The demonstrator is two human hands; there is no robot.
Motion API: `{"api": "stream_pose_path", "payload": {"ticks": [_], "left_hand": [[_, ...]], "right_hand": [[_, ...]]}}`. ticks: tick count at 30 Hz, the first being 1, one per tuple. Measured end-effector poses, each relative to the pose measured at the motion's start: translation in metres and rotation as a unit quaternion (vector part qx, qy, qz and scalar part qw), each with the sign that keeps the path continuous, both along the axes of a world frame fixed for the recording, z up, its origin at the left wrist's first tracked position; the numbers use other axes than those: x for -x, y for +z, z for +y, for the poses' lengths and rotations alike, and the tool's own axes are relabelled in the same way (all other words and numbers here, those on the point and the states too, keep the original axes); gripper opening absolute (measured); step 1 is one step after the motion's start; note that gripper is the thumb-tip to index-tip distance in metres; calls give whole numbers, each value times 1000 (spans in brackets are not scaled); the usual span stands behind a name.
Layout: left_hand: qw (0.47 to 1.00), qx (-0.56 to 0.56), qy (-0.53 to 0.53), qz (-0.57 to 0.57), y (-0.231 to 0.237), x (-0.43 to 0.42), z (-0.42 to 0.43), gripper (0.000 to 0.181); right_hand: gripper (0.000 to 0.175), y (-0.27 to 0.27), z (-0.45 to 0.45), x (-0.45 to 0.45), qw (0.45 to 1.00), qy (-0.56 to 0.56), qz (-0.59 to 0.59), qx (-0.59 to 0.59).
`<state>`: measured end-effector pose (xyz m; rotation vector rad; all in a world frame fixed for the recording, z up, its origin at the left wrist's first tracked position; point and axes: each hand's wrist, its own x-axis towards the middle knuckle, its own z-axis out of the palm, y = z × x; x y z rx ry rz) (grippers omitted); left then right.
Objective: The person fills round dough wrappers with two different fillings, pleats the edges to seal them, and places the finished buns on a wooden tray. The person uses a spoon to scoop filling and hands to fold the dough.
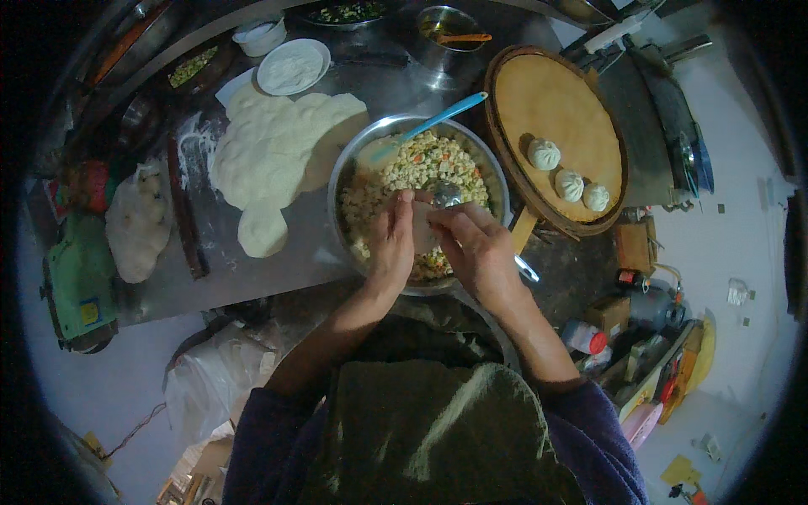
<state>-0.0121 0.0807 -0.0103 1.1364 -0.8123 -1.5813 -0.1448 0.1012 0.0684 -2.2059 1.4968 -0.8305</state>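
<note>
My left hand (392, 240) cups a thin round dough wrapper (425, 235) above a large steel bowl (339, 221). The thumb and fingers of my right hand (483, 249) pinch the wrapper's other edge. Chopped filling (435, 158), pale with green and orange bits, fills the bowl. A metal spoon (447, 194) shows its head beyond my right hand, and a metal handle end appears beside the wrist; whether the hand also grips it I cannot tell. A blue spatula (445, 115) leans over the bowl's far rim.
Overlapping dough rounds (271, 145) lie left on the steel table, below a plate of flour (292, 68). Three pleated buns (569, 185) sit on a lined round steamer tray (555, 95) at right. Further left are a rolling pin (184, 214), bagged dough (140, 221) and a green machine (82, 278).
</note>
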Motion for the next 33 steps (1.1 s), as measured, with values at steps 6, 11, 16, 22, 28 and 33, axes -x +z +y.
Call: {"api": "stream_pose_path", "payload": {"ticks": [6,11,16,22,28,33], "left_hand": [[993,-50,29,101,-8,12,-1,47],[995,-2,0,99,-5,24,1,52],[967,-42,26,252,4,44,-4,53],[976,199,-41,-80,17,83,-19,66],[987,126,-86,46,31,116,-58,79],[983,109,-104,106,37,156,-84,80]], "right_hand": [[31,-7,11,8,1000,-1,-15,21],[25,-23,13,28,918,-44,-349,-183],[76,-35,8,26,801,-104,-560,-187],[73,-34,4,23,650,-121,-720,-208],[96,-22,-15,94,787,23,-566,-243],[85,-30,-52,161,855,-93,-469,-204]]}}
